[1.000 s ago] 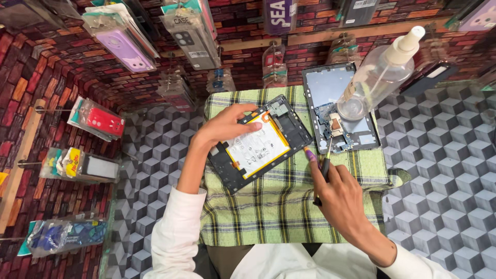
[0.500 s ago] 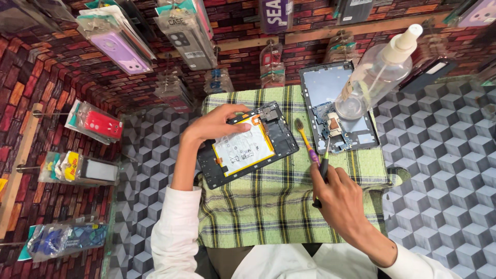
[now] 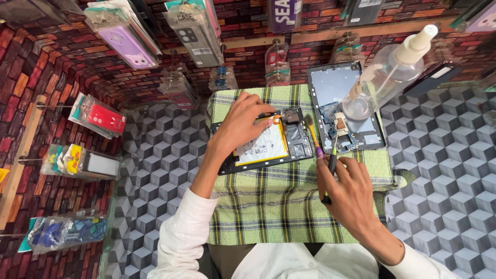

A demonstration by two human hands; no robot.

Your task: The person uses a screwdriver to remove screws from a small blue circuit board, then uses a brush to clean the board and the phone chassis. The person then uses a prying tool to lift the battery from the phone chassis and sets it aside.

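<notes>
Left hand: your left hand (image 3: 242, 124) lies palm-down a little above the middle of the frame, fingers bent over the left and upper edge of the opened tablet (image 3: 268, 142), pressing on it rather than closing around it.
Right hand: your right hand (image 3: 351, 194), right of centre and lower, is closed around two slim tools at once.
Tools: a brush with a yellow and purple handle (image 3: 313, 135) and a dark-handled screwdriver (image 3: 331, 164) both stick up out of that grip, with the brush bristles just beside the tablet's right edge.
Opened tablet: it lies flat and slightly askew on the green checked cloth (image 3: 279, 206), back cover off, with a white battery framed in yellow and dark boards to the right of it.
Second device: a blue-grey back shell with circuit parts (image 3: 345, 108) lies just right of the brush, on the cloth's upper right corner.
Bottle: a clear spray bottle with a white nozzle (image 3: 390, 72) leans over that shell, at the upper right of the frame.
Surface: the surface (image 3: 444, 170) around the cloth has a grey cube pattern.
Background: packaged phone cases (image 3: 129, 44) hang against brick-patterned walls at the top and left.
</notes>
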